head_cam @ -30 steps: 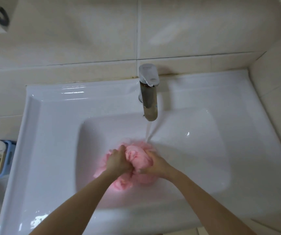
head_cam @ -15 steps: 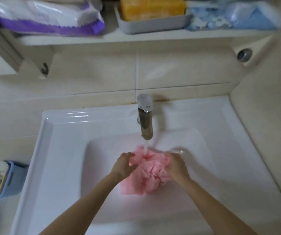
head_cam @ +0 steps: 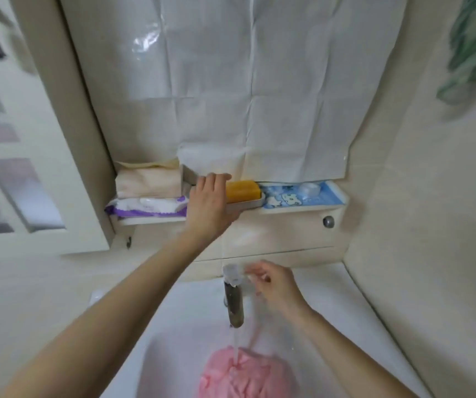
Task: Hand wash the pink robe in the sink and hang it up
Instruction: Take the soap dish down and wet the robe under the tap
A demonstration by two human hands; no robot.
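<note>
Bathroom shelf point(head_cam: 303, 210): left hand point(head_cam: 208, 202), off the pink robe point(head_cam: 242, 374), now grips the soap tray point(head_cam: 248, 203); right hand point(head_cam: 277, 285), loosely curled, reaches the running tap point(head_cam: 234, 305); soaping likely next.

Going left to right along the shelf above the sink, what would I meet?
Along the shelf: purple wipes pack → left hand, gripping the grey soap dish → orange soap bar → blue patterned pack.

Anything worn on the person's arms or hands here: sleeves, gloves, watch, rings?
Both forearms are bare to the frame's edge: no sleeves. The left hand and right hand wear no gloves; no watch or ring shows, though the right hand is blurred.
</note>
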